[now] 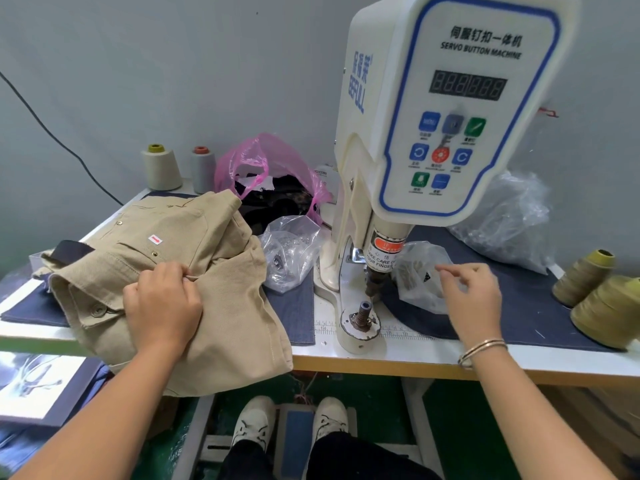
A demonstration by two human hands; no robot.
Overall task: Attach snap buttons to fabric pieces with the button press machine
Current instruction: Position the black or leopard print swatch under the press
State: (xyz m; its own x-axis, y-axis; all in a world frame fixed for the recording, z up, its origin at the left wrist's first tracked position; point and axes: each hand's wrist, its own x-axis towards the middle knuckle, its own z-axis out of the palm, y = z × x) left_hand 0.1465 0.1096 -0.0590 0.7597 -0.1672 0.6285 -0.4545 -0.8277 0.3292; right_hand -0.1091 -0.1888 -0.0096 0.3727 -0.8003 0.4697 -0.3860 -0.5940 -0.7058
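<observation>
Left grip (162,303) pinching shirt (194,271) fold on table (381,358). Right grip (471,299) loosely curled, holds nothing, over snap bag (415,271). Die (363,311) between grips, bare. Pressing not begun, I judge.

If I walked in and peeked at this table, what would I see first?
First the big white button machine with colourful buttons on its front, standing at the middle right of the table. Next the tan garment heaped on the left, with the left hand gripping a fold of it. The right hand hovers over a small clear bag beside the machine, and a bright pink bag sits behind.
</observation>
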